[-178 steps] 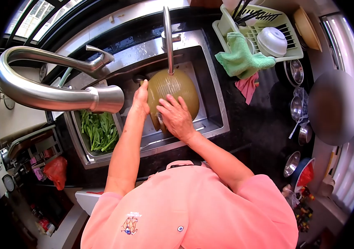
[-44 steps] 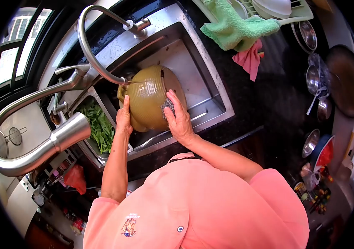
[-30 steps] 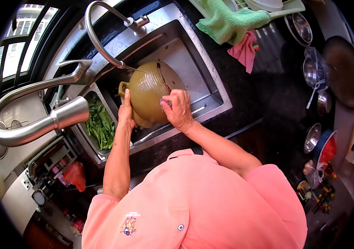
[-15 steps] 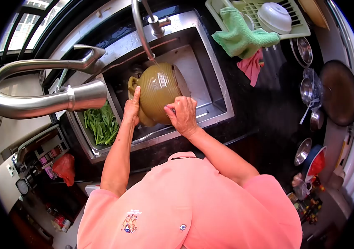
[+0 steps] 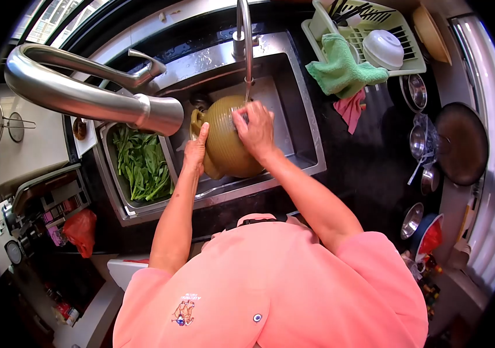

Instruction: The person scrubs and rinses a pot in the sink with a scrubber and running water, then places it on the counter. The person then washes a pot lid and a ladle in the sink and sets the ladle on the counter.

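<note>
An olive-brown ribbed clay pot lies tilted on its side in the main sink basin. My left hand grips it at the left, by its small loop handle, with the thumb on top and the fingers hidden underneath. Curled against the upper right of the pot's wall is my right hand. Whatever its fingers may pinch is small, dark and mostly covered. From the slim curved tap, water runs down close to the right knuckles and onto the pot.
Leafy greens fill the smaller basin on the left. A thick steel faucet juts over the sink's left part. A dish rack with a white bowl and a green cloth stands at back right. Metal lids lean further right.
My right hand has moved up the pot's wall, towards the running water. My left hand still holds the pot, now turned slightly. The whole view has shifted a little with the head.
</note>
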`<action>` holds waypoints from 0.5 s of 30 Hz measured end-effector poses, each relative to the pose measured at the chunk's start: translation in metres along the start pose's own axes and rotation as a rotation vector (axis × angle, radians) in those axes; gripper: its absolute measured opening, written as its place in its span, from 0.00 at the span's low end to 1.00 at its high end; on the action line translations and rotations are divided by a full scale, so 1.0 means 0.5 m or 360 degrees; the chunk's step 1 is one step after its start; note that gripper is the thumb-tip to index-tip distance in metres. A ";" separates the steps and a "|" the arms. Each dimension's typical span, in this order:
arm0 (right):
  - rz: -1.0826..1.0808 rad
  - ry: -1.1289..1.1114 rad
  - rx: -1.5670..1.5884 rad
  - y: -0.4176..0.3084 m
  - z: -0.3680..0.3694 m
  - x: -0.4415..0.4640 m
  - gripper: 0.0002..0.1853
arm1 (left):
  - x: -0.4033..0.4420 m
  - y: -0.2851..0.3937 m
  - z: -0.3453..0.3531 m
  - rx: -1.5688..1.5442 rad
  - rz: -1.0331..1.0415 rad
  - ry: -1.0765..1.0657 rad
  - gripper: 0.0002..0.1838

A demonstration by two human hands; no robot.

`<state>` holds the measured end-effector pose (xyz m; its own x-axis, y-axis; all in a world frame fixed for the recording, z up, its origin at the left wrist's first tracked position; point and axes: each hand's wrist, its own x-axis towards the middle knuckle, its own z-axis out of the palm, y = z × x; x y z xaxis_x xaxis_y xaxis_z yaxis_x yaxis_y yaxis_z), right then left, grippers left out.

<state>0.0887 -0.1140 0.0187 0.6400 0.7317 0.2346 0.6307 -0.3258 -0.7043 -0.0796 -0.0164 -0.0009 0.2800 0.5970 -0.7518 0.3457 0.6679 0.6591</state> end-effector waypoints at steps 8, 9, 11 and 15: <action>-0.0027 0.0121 0.0000 -0.008 -0.028 -0.079 0.10 | 0.058 -0.039 -0.019 -0.0069 0.0017 -0.0107 0.52; 0.0046 0.0107 0.0001 -0.006 -0.015 -0.036 0.09 | 0.054 -0.042 -0.022 -0.0061 -0.0021 -0.0100 0.52; 0.0270 -0.0090 -0.0016 0.010 0.018 0.057 0.11 | 0.030 -0.029 -0.013 -0.0050 -0.0006 -0.0075 0.52; 0.0623 -0.0421 -0.0040 0.053 0.067 0.172 0.15 | 0.020 -0.014 -0.003 -0.0050 0.0024 -0.0038 0.53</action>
<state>0.1460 -0.0396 -0.0024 0.6999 0.6773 -0.2267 0.3766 -0.6197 -0.6886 -0.0806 -0.0145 -0.0130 0.3062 0.5964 -0.7419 0.3133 0.6728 0.6702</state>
